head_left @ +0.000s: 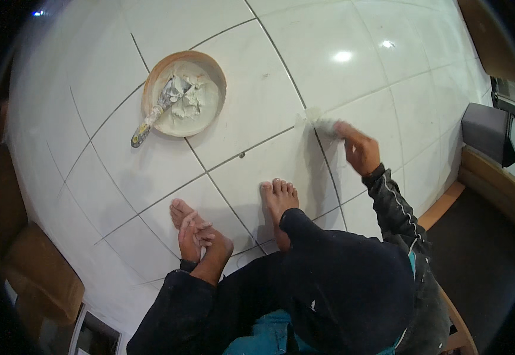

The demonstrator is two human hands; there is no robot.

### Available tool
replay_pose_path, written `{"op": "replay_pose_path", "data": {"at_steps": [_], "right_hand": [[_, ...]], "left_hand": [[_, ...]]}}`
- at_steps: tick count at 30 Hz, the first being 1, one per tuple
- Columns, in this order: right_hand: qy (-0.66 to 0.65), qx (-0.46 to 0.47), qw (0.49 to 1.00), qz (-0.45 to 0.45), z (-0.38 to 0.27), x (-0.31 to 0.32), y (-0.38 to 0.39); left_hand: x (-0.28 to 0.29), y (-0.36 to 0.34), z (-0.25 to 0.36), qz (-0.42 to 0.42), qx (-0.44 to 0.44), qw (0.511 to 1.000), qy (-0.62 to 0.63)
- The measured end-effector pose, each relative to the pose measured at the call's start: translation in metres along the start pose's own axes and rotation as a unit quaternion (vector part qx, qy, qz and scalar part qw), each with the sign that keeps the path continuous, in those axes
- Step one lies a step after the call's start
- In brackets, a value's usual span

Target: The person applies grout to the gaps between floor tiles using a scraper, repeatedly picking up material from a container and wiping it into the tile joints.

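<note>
My right hand [359,148] is closed on a pale, blurred tool [327,125], too indistinct to name exactly, held at a tile joint with a translucent smear of paste around it. My left hand [195,236] lies over my left foot [180,210], its fingers loosely spread. Up and to the left of both hands, a round shallow pan [210,70] holds white paste [191,99]; a stained scraper [145,127] rests in it with its handle over the rim. My bare right foot [278,201] stands on the tiles.
White floor tiles [251,65] with dark and pale joints surround me. Brown furniture or boxes [44,266] line the left edge. At the right are a grey padded object [482,130], a wooden ledge [441,204] and a dark mat [476,248]. A wooden piece [458,331] shows behind me.
</note>
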State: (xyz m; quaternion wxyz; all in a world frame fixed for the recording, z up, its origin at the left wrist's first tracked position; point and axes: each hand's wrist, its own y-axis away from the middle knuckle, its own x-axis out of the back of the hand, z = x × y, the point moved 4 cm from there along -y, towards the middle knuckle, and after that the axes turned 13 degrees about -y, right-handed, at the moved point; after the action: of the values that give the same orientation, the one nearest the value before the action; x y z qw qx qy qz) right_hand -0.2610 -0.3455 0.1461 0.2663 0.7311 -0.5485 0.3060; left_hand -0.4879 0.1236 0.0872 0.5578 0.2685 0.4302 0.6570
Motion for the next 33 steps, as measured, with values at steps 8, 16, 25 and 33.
{"op": "replay_pose_path", "data": {"at_steps": [8, 16, 25, 33], "right_hand": [[0.108, -0.106, 0.988, -0.022, -0.03, -0.06, -0.032], [-0.003, -0.135, 0.981, -0.137, -0.054, -0.06, -0.041], [0.184, 0.015, 0.981, 0.054, -0.054, -0.106, -0.075], [0.048, -0.009, 0.999, 0.007, -0.05, -0.058, -0.134]], "left_hand": [[0.003, -0.003, -0.003, -0.032, -0.013, 0.997, 0.069], [-0.002, 0.002, 0.002, -0.008, -0.012, 0.999, 0.051], [-0.003, -0.003, 0.004, -0.032, -0.026, 0.998, 0.051], [-0.001, -0.004, 0.006, -0.021, -0.002, 0.999, 0.024]]}}
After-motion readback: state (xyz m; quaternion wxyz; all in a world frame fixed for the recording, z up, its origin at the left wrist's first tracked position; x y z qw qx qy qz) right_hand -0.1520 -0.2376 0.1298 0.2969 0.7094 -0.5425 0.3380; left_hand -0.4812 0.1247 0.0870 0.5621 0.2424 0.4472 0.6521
